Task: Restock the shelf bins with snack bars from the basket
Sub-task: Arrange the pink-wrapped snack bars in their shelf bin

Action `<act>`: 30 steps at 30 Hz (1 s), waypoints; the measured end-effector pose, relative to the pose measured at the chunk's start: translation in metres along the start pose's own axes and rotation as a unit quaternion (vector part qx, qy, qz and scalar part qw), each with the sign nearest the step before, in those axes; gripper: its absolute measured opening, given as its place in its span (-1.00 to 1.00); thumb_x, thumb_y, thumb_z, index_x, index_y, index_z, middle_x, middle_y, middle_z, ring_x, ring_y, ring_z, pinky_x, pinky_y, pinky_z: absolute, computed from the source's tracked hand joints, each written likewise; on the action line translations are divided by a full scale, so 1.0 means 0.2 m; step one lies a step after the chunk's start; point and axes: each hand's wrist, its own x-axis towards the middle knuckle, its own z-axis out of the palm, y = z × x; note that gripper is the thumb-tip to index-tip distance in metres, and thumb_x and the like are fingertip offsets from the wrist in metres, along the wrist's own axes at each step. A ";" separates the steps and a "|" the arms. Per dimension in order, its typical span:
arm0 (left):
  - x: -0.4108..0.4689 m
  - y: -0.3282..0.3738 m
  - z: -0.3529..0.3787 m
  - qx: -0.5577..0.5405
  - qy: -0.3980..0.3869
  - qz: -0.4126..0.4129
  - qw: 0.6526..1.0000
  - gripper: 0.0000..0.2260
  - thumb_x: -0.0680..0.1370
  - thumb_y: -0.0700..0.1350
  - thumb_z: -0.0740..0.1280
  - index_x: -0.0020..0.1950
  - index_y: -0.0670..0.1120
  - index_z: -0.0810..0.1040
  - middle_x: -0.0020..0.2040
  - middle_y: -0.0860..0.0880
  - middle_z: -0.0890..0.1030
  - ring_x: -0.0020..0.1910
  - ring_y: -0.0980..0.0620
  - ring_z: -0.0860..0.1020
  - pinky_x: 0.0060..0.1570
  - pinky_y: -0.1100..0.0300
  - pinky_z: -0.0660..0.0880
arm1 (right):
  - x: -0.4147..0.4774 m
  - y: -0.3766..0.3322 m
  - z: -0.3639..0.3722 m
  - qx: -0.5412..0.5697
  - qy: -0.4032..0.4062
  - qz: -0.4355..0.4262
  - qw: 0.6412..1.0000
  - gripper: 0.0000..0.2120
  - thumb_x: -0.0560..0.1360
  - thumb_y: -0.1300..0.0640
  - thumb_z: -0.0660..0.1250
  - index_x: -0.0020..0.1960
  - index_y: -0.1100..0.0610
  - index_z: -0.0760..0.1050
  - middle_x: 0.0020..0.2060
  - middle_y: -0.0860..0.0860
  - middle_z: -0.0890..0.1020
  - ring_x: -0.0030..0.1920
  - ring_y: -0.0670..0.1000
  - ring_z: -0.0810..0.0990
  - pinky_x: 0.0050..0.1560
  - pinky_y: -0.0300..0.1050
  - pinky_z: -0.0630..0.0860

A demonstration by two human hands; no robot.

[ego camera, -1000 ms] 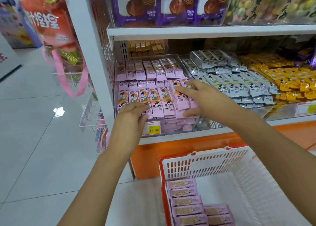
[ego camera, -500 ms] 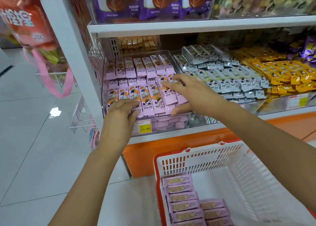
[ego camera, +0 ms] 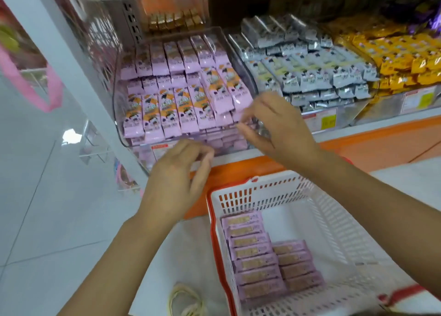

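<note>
Both hands sit before the bin (ego camera: 118, 124), centre frame: left hand (ego camera: 176, 179) and right hand (ego camera: 279, 129) are loosely curled and hold nothing, as far as the blur lets me tell. The remaining bars (ego camera: 253, 253) lie in two stacks in the basket (ego camera: 274, 191), lower centre. Risk: the bin's front row looks heaped to its lip, so bars laid on top may slide off; a hurried grab could scatter the stacks.
</note>
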 end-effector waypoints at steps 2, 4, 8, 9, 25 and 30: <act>-0.06 0.00 0.09 0.009 -0.108 -0.036 0.993 -0.74 0.56 0.04 0.19 0.06 -0.07 0.58 -0.04 0.02 0.61 -0.09 0.07 0.55 -0.08 0.20 0.45 | -0.23 -0.03 0.06 0.029 -0.012 0.012 0.999 -0.80 0.54 0.14 0.27 -0.19 0.24 0.53 -0.26 0.10 0.52 -0.23 0.02 0.44 -0.21 -0.18 0.33; -0.13 -0.03 0.19 0.044 -0.235 -0.065 0.969 -0.72 0.57 0.04 0.20 0.17 -0.07 0.55 0.08 -0.03 0.61 0.02 0.00 0.56 0.01 0.15 0.47 | -0.51 -0.01 0.17 0.054 -0.091 0.048 0.993 -0.80 0.53 0.14 0.26 -0.22 0.21 0.52 -0.28 0.07 0.52 -0.26 0.02 0.45 -0.26 -0.15 0.36; -0.24 -0.04 0.35 0.113 -0.400 -0.088 0.905 -0.66 0.62 0.03 0.14 0.35 -0.06 0.43 0.25 -0.07 0.51 0.17 -0.04 0.51 0.11 0.16 0.44 | -1.10 0.11 0.41 0.039 -0.399 0.177 0.899 -0.77 0.58 0.03 0.23 0.11 0.13 0.54 0.07 0.07 0.57 0.08 0.08 0.55 -0.01 -0.05 0.54; -0.26 -0.04 0.39 0.120 -0.416 -0.091 0.897 -0.66 0.63 0.01 0.14 0.37 -0.05 0.41 0.25 -0.07 0.50 0.18 -0.03 0.50 0.12 0.17 0.44 | -1.24 0.15 0.45 0.037 -0.477 0.215 0.851 -0.70 0.58 0.01 0.25 0.27 0.10 0.47 0.23 0.05 0.50 0.23 0.07 0.48 0.15 -0.06 0.48; -0.31 -0.16 0.60 0.100 -0.491 -0.119 0.857 -0.67 0.62 0.03 0.16 0.34 -0.02 0.46 0.26 0.00 0.52 0.20 0.06 0.48 0.12 0.25 0.36 | -1.79 0.34 0.62 0.035 -0.661 0.249 0.707 -0.23 0.45 -0.06 0.43 0.53 0.04 0.11 0.35 0.00 0.36 0.30 0.02 0.42 0.22 -0.10 0.42; -0.31 -0.16 0.60 0.107 -0.491 -0.125 0.856 -0.67 0.62 0.05 0.16 0.34 -0.02 0.47 0.24 0.01 0.53 0.17 0.07 0.48 0.06 0.28 0.35 | -1.80 0.33 0.66 0.001 -0.637 0.197 0.745 -0.25 0.46 0.01 0.41 0.52 0.08 0.10 0.38 0.02 0.31 0.33 0.06 0.36 0.29 -0.12 0.32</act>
